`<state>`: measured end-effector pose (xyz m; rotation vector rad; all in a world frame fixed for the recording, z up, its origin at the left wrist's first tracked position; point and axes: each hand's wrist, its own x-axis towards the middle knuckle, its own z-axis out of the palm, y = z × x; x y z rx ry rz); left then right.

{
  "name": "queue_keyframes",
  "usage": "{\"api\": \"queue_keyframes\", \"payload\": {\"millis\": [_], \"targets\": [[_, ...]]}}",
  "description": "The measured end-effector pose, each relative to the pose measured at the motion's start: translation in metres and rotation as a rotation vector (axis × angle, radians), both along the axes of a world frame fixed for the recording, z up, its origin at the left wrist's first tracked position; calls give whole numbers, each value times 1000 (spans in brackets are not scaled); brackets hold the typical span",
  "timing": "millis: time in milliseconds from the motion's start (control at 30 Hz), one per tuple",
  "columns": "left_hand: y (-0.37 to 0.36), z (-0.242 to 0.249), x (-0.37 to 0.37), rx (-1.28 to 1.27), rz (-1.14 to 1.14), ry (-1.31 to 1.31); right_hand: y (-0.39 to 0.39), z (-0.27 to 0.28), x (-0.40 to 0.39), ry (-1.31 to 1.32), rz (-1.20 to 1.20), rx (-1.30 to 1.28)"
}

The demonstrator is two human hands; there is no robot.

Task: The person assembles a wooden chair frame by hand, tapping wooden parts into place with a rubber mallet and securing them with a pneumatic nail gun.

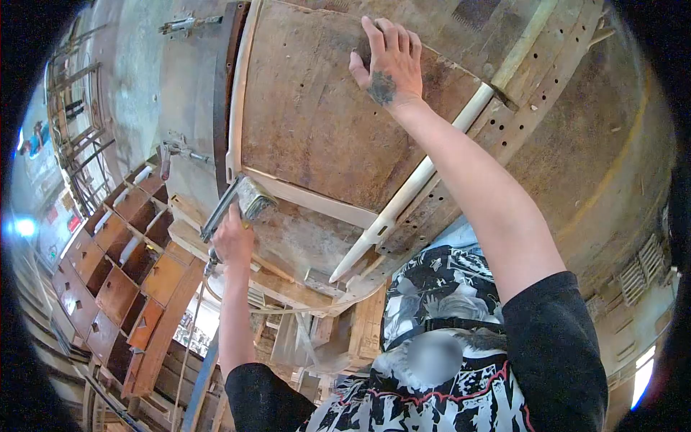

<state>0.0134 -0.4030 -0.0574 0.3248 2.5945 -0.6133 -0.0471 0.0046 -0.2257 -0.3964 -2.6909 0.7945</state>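
My left hand (234, 236) is wrapped round the handle of a pneumatic nail gun (255, 199), whose long magazine slants along its left side. The gun's nose end is near the lower left corner of a pale wooden frame (317, 202), where a side rail and the lower rail meet. My right hand (394, 63), palm down with its fingers spread, is over the frame's far right part and holds nothing. Inside the frame shows a worn brown board (324, 122).
Toggle clamps (176, 153) are fixed on the bench left of the frame. A drilled wooden bar (497, 133) runs along the right. Wooden cabinets (119, 288) stand lower left. An air hose (317, 309) loops below the bench edge. A distant person (36, 138) is at far left.
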Motion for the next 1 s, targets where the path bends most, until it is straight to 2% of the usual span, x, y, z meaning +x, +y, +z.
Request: {"api": "queue_keyframes", "payload": {"millis": [133,500,667,800,900,1000], "targets": [[5,4,3,-73,8,-7,-1,1,-1,5,9,-7],[5,5,10,-36,-10,13,0,-2,0,-9,5,-11],[5,-1,11,-63,76,-4,-1,-3,0,17,-18,6],[30,19,12,-68,170,5,2,16,-1,10,17,-7],[45,36,25,16,321,-71,1,17,-2,2,21,-2],[61,44,48,521,823,-354,-1,19,-2,-20,29,0]]}}
